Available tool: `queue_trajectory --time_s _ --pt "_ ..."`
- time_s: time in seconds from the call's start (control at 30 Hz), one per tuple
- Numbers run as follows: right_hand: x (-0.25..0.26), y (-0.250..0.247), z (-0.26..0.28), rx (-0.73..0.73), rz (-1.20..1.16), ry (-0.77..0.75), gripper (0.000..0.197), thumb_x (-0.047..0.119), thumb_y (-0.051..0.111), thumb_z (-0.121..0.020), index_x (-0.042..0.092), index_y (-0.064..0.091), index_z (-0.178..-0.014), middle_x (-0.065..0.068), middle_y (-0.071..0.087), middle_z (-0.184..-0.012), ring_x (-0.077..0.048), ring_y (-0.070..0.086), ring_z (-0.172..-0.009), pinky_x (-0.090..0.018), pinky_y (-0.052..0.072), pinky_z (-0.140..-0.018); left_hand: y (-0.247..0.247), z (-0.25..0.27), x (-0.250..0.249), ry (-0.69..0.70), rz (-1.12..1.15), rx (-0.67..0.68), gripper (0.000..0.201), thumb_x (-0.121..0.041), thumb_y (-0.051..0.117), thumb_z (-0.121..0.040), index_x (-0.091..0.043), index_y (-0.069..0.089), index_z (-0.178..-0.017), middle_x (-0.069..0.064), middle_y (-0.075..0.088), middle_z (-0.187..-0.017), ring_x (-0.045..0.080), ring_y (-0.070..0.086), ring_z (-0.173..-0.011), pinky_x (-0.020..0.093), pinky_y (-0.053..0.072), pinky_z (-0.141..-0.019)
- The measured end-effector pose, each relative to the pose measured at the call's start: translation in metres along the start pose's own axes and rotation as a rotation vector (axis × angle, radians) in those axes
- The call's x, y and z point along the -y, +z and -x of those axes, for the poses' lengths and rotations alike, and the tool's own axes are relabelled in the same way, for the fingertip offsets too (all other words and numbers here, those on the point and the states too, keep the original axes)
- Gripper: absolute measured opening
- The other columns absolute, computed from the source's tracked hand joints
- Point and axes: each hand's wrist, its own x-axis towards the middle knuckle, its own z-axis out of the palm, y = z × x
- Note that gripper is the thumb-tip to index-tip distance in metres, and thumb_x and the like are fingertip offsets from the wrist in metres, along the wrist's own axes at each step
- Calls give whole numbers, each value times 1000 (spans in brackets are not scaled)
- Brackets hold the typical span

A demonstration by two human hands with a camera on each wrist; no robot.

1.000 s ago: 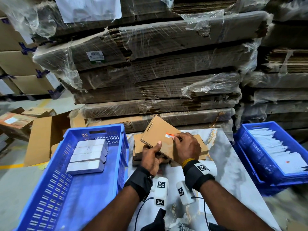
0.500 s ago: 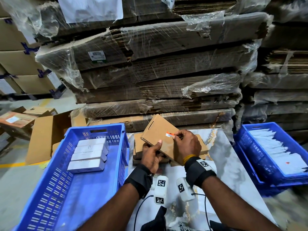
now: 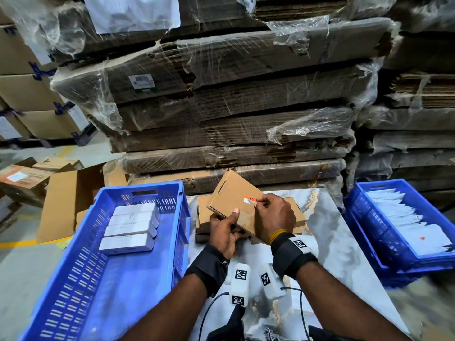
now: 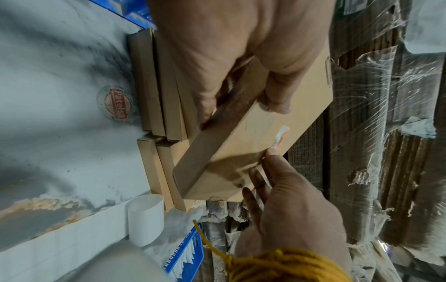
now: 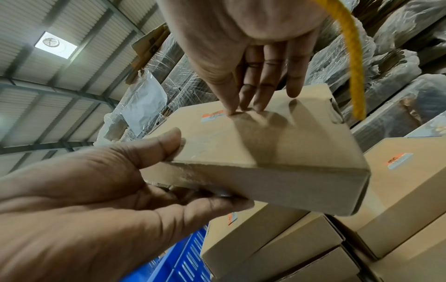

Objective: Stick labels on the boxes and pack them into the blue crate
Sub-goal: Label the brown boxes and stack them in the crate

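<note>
My left hand [image 3: 225, 227] grips a flat brown box [image 3: 231, 195] by its near edge, thumb on top, and holds it tilted above the table. A small orange and white label [image 3: 249, 200] lies on the box's upper face. The straight fingers of my right hand [image 3: 273, 215] press on the box at the label's right end. In the right wrist view these fingertips [image 5: 243, 108] touch the box beside the label [image 5: 212, 116]. The blue crate [image 3: 138, 190] stands at the left with several white boxes [image 3: 130, 225] in a row inside.
A stack of brown boxes [image 3: 204, 217] lies on the marble table [image 3: 325, 242] under the held box. A white label roll [image 4: 144, 219] sits beside it. A second blue crate [image 3: 364, 217] with white sheets stands at the right. Wrapped cardboard bundles [image 3: 234, 107] rise behind.
Hardly anything: both hands keep the box in the same place, and the right fingers stay at the label.
</note>
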Motion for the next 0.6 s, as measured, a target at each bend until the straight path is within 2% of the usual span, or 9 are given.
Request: queue_trajectory --time_s 0.27,0.5,0.6 --pt "-3 1 0 42 -17 24 4 32 70 -85 28 71 -85 6 72 -89 -21 64 -82 -30 52 -70 -4 0 4 8 14 8 45 -4 62 -92 -7 44 -134 24 60 -128 46 58 -116 72 47 -84" --pt "-6 3 3 -19 -56 25 9 32 73 -83 25 73 -88 5 73 -92 -19 66 -83 -30 54 -73 -3 2 6 14 30 0 46 -4 63 -91 -6 45 -134 24 61 -127 45 60 -114 72 47 -84" --pt "-5 2 3 -10 -32 31 8 34 72 -84 27 73 -87 5 72 -93 -19 64 -83 -28 51 -71 -3 2 7 21 35 2 46 -4 63 -91 -4 45 -134 24 62 -126 44 60 -115 71 47 -86"
